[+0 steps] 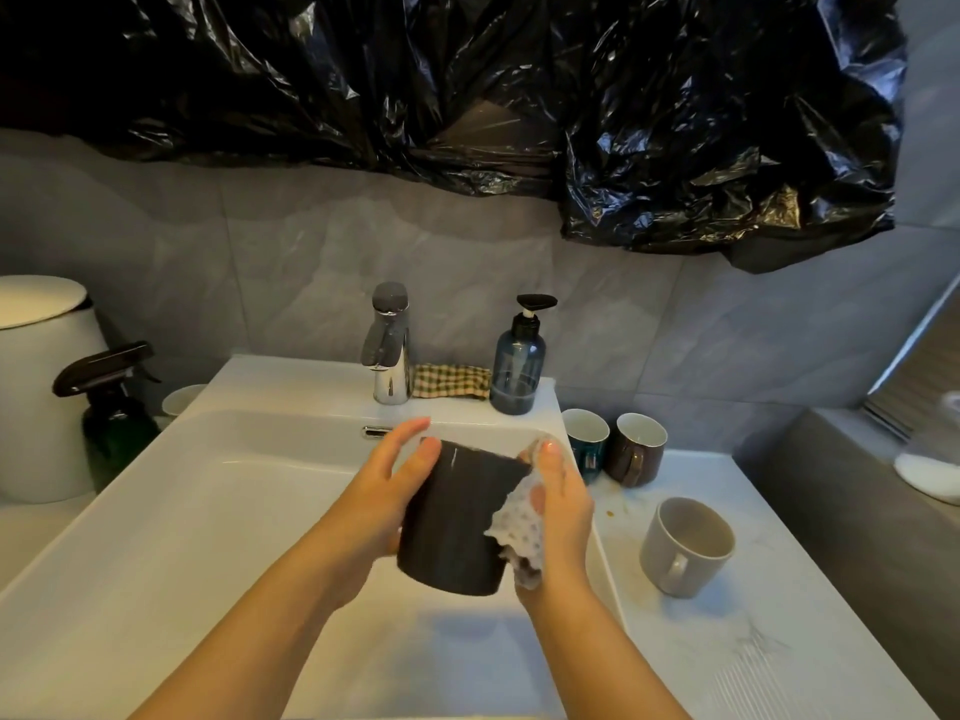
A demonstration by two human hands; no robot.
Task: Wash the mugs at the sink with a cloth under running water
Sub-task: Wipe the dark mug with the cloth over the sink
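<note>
Over the white sink [156,511] I hold a dark mug [457,517] tilted, its mouth turned away from me. My left hand [384,491] grips its left side, fingers reaching over the rim. My right hand [558,506] presses a white dotted cloth [517,527] against the mug's right side, thumb on top near the rim. The chrome faucet [389,350] stands behind; no water stream is visible. On the counter to the right stand a teal mug [587,444], a brown mug [636,452] and a grey mug [685,545].
A blue soap pump bottle [517,361] and a folded checked cloth [449,380] sit on the sink's back ledge. Left of the sink are a dark spray bottle [111,402], a white bin [39,387] and a white cup [182,400]. Black plastic sheeting [519,96] hangs above.
</note>
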